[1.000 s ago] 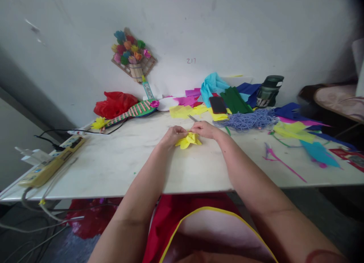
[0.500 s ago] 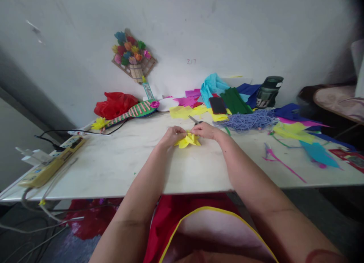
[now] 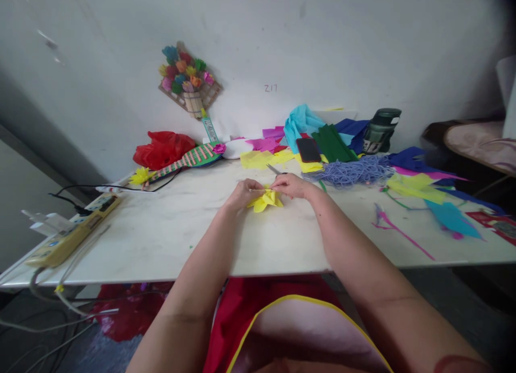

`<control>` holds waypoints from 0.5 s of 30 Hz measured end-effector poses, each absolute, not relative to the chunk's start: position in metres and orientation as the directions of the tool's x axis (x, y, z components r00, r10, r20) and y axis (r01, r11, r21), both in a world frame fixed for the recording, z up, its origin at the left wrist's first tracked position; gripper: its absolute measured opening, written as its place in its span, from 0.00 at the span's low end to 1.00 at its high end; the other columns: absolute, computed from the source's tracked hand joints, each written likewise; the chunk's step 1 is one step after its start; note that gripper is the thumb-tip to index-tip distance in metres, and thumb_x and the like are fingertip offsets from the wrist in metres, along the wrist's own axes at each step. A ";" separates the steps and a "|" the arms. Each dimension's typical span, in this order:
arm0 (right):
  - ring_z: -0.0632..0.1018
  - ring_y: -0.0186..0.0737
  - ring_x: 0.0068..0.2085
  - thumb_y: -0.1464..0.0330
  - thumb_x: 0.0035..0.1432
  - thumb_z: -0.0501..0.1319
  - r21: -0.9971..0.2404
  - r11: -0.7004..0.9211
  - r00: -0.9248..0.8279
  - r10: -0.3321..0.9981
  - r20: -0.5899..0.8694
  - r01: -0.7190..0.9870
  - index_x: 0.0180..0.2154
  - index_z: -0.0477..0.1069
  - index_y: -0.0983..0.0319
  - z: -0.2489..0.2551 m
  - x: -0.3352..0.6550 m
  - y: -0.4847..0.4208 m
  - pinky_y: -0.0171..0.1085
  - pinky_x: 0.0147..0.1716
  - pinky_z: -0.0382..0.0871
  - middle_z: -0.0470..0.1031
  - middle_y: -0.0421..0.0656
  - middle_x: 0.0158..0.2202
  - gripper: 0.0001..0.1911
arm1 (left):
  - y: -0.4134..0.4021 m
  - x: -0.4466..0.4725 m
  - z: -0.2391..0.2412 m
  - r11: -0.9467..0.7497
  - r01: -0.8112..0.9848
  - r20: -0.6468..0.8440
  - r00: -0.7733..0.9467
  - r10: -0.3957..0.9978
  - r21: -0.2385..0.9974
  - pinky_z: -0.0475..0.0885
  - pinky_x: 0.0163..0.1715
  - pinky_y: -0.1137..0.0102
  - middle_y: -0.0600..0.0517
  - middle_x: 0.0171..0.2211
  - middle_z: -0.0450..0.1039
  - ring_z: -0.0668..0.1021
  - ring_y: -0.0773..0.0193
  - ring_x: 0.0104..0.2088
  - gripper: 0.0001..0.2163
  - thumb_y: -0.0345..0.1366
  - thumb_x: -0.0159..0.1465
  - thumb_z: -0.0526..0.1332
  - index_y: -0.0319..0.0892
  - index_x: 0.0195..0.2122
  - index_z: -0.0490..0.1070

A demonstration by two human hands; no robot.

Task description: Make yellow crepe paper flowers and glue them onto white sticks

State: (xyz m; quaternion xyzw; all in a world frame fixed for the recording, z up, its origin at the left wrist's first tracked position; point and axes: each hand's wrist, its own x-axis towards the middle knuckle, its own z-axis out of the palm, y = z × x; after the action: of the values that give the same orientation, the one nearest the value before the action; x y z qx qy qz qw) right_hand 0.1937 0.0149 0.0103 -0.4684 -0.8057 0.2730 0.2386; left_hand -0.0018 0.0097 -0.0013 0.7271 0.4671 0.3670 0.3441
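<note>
A yellow paper flower [image 3: 266, 200] lies on the white table [image 3: 169, 238] between my two hands. My left hand [image 3: 244, 192] pinches its left side with the fingers closed. My right hand [image 3: 292, 184] pinches its top right, fingers closed as well. A thin pale strand runs between the two hands above the petals. Scissors [image 3: 275, 170] lie just beyond my hands.
A heap of coloured paper [image 3: 306, 131], a phone [image 3: 308, 149], a purple string pile [image 3: 355, 170] and a dark green jug [image 3: 379, 129] fill the far right. A paper guitar [image 3: 189, 158], red bag [image 3: 163, 147] and power strip [image 3: 72, 233] lie left.
Both hands stay on the yellow flower with only small finger shifts; the flower has turned slightly.
</note>
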 end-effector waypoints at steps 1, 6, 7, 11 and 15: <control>0.65 0.26 0.19 0.64 0.51 0.55 -0.678 0.390 -0.443 0.890 0.104 0.623 0.35 0.74 0.63 0.011 0.194 0.014 0.29 0.16 0.60 0.69 0.39 0.29 0.13 | 0.009 -0.001 -0.001 -0.341 0.440 0.228 0.290 0.930 0.831 0.64 0.27 0.74 0.50 0.28 0.71 0.70 0.67 0.28 0.12 0.42 0.47 0.63 0.37 0.27 0.72; 0.62 0.26 0.16 0.62 0.52 0.55 -0.691 0.346 -0.435 0.899 0.050 0.635 0.35 0.74 0.64 0.010 0.194 0.015 0.29 0.17 0.57 0.62 0.34 0.16 0.15 | 0.010 0.000 0.002 -0.420 0.486 0.304 0.302 0.904 0.766 0.64 0.32 0.73 0.50 0.30 0.71 0.71 0.65 0.32 0.09 0.39 0.47 0.63 0.38 0.25 0.74; 0.62 0.26 0.17 0.62 0.52 0.55 -0.691 0.361 -0.449 0.892 0.059 0.626 0.35 0.74 0.64 0.009 0.194 0.016 0.29 0.18 0.57 0.62 0.34 0.15 0.15 | 0.011 -0.001 0.001 -0.435 0.493 0.313 0.313 0.897 0.754 0.64 0.32 0.73 0.50 0.30 0.71 0.71 0.65 0.32 0.09 0.39 0.47 0.63 0.39 0.25 0.74; 0.64 0.26 0.19 0.62 0.52 0.55 -0.700 0.405 -0.493 0.866 0.087 0.588 0.33 0.74 0.65 0.006 0.195 0.021 0.30 0.21 0.59 0.65 0.34 0.16 0.14 | 0.015 -0.002 -0.001 -0.474 0.514 0.330 0.350 0.877 0.714 0.63 0.34 0.74 0.51 0.29 0.70 0.70 0.66 0.33 0.07 0.38 0.47 0.62 0.40 0.25 0.74; 0.64 0.26 0.20 0.62 0.51 0.56 -0.715 0.405 -0.496 0.863 0.094 0.570 0.32 0.74 0.65 0.006 0.195 0.020 0.31 0.23 0.59 0.63 0.33 0.15 0.14 | 0.016 -0.002 -0.003 -0.471 0.509 0.326 0.351 0.878 0.720 0.63 0.34 0.74 0.50 0.30 0.70 0.70 0.66 0.33 0.08 0.39 0.48 0.62 0.39 0.26 0.74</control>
State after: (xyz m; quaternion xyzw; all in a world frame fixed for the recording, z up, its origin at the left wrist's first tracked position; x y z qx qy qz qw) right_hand 0.1954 0.0205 0.0062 -0.4449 -0.8054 0.3153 0.2323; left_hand -0.0022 0.0156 -0.0028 0.7802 0.4444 0.3564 0.2584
